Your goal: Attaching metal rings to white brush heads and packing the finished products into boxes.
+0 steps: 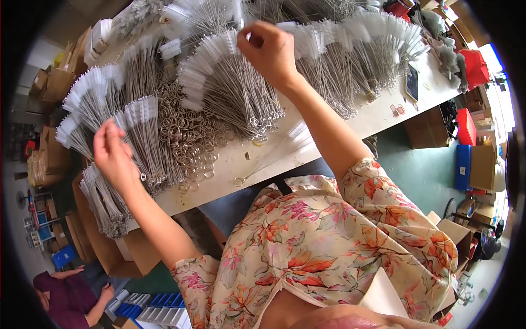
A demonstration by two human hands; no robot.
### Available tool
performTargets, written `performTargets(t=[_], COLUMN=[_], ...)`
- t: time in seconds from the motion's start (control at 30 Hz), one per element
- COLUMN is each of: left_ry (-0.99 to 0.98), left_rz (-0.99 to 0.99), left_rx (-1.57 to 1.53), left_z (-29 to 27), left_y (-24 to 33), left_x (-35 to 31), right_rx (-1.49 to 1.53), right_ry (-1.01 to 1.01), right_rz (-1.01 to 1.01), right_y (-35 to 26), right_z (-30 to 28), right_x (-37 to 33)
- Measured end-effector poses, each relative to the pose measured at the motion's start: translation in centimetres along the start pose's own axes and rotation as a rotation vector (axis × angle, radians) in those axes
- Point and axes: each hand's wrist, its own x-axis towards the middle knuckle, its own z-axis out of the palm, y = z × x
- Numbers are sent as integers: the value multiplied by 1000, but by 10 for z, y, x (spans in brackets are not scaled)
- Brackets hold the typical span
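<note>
My left hand (114, 156) is at the left end of the table, over bundles of thin wire brushes (143, 129) with white bristles and looped ends. Its fingers are curled together. A small wire loop (143, 176) shows beside the wrist, but whatever the fingers hold is hidden. My right hand (269, 52) reaches farther back, above a big fanned pile of the same brushes (233, 88). Thumb and fingers are pinched there, with a blurred white strip (239, 13) just beyond them; I cannot tell whether they grip it. Between the hands lies a heap of metal rings (183, 123).
Several brushes (298, 140) lie by the table's front edge (257, 164), with more piles (356, 55) along the right. A phone (412, 83) rests near the right end. An open cardboard box (118, 255) stands below on the left. Another person (71, 296) sits at lower left.
</note>
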Motion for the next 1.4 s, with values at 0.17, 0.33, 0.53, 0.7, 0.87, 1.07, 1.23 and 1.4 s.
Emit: performTargets(t=[0.17, 0.33, 0.53, 0.7, 0.87, 1.07, 1.23, 1.4], left_ry=[-468, -613, -703, -728, -711, -631, -568, -577], left_rz=[-402, -556, -710, -742, -743, -719, -645, -735], left_rx=[-536, -723, -675, -608, -578, -586, -554, -588], left_z=[55, 97, 138, 155, 154, 149, 139, 137], left_y=[-2, -5, -6, -6, -9, -5, -13, -18], left_x=[-66, -120, -141, -148, -152, -149, -148, -151], right_rx=[608, -274, -588, -398, -202, 319, -163, -535], right_ry=[145, 91, -251, -203, 63, 195, 376, 450], right_rz=[148, 94, 314, 402, 324, 156, 231, 480], right_y=[-19, 24, 59, 79, 62, 66, 104, 147], right_z=[-36, -109, -125, -137, -139, -214, -294, -318], right_x=[32, -3, -35, -37, 3, 47, 3, -12])
